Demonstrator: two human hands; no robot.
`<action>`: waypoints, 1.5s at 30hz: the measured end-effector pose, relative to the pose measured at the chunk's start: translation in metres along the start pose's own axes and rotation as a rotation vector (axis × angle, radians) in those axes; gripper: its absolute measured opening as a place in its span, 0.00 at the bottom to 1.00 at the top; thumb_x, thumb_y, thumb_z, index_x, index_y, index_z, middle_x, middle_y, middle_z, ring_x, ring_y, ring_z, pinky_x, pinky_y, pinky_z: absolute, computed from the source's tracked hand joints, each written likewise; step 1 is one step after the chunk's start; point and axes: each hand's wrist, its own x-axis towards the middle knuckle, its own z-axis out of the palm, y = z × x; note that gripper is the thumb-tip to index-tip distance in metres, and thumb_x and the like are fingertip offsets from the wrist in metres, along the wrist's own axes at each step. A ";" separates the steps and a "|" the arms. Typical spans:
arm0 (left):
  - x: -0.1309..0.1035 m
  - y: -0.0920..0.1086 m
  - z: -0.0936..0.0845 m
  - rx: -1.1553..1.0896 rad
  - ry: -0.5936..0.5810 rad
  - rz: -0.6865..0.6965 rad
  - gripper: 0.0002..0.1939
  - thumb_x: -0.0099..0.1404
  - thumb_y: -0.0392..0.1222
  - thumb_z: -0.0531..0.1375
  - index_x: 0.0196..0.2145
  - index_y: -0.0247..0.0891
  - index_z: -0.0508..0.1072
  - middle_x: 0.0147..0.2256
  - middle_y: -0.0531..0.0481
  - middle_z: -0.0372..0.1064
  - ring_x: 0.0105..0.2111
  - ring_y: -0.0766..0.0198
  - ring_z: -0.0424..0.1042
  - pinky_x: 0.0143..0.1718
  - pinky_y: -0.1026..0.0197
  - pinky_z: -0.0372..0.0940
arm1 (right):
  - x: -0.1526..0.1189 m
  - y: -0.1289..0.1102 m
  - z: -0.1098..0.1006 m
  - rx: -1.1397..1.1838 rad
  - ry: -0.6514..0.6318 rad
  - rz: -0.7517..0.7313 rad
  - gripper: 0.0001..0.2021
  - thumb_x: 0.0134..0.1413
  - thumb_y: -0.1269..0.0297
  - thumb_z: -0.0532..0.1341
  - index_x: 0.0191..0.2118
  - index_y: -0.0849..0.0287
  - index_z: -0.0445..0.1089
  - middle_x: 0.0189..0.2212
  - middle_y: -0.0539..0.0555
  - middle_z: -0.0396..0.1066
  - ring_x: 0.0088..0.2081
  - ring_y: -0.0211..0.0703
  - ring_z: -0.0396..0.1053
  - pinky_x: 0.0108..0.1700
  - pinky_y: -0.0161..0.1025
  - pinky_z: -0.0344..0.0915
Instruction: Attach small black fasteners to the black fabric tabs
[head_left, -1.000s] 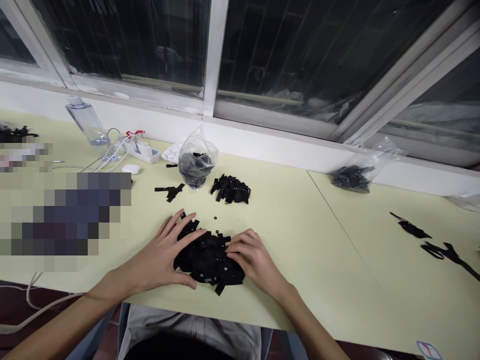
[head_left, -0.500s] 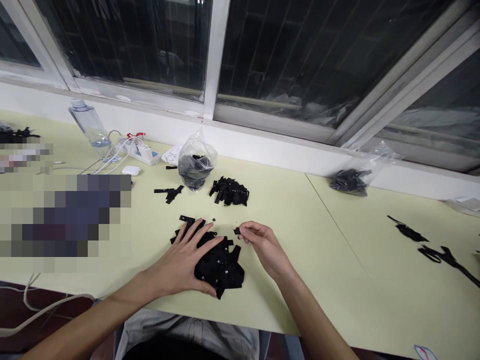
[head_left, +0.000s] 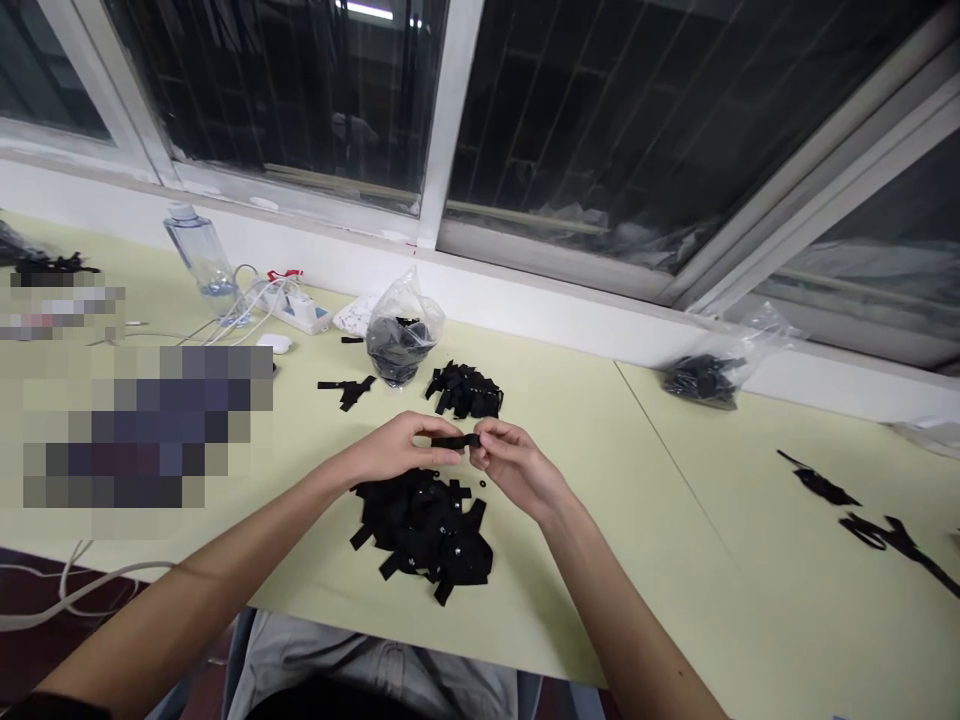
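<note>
A short black fabric strip (head_left: 452,442) is stretched between my two hands, above the table. My left hand (head_left: 401,447) pinches its left part between thumb and fingers. At the strip's other end, the thumb and fingertips of my right hand (head_left: 517,462) are closed on it. Below them lies a loose heap of black fabric strips (head_left: 427,530), some with small shiny metal spots. A tiny black ring (head_left: 483,484) rests on the table just right of the heap. Behind my hands is a smaller pile of black strips (head_left: 466,390).
A clear plastic bag (head_left: 403,345) of black pieces stands near the wall, with crossed strips (head_left: 349,390) before it. Farther left are a power strip (head_left: 304,312) with cables and a water bottle (head_left: 201,255). Another bag (head_left: 705,380) and black straps (head_left: 900,540) lie right.
My left hand has lifted off the heap and moved up and right to grip the black strip. My right hand, still pinching its piece, has shifted slightly toward it.
</note>
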 end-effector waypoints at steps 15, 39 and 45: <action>0.029 -0.037 -0.014 -0.036 0.307 0.108 0.11 0.62 0.46 0.66 0.40 0.38 0.81 0.40 0.44 0.79 0.40 0.57 0.77 0.45 0.54 0.71 | 0.016 0.002 -0.026 -0.343 0.047 -0.048 0.15 0.45 0.50 0.70 0.31 0.56 0.71 0.26 0.49 0.61 0.29 0.39 0.59 0.34 0.38 0.57; 0.010 -0.027 0.014 0.256 0.472 0.127 0.07 0.69 0.44 0.59 0.43 0.41 0.69 0.39 0.49 0.75 0.42 0.59 0.77 0.43 0.60 0.68 | 0.025 0.033 0.009 -0.681 0.321 -0.410 0.11 0.55 0.53 0.64 0.36 0.56 0.75 0.32 0.53 0.74 0.33 0.43 0.68 0.38 0.41 0.64; 0.010 -0.028 0.017 0.286 0.541 0.138 0.07 0.68 0.45 0.59 0.40 0.40 0.68 0.37 0.50 0.74 0.40 0.60 0.75 0.43 0.59 0.68 | 0.029 0.037 0.006 -0.535 0.327 -0.357 0.12 0.52 0.53 0.67 0.33 0.57 0.74 0.29 0.52 0.72 0.31 0.42 0.67 0.34 0.39 0.64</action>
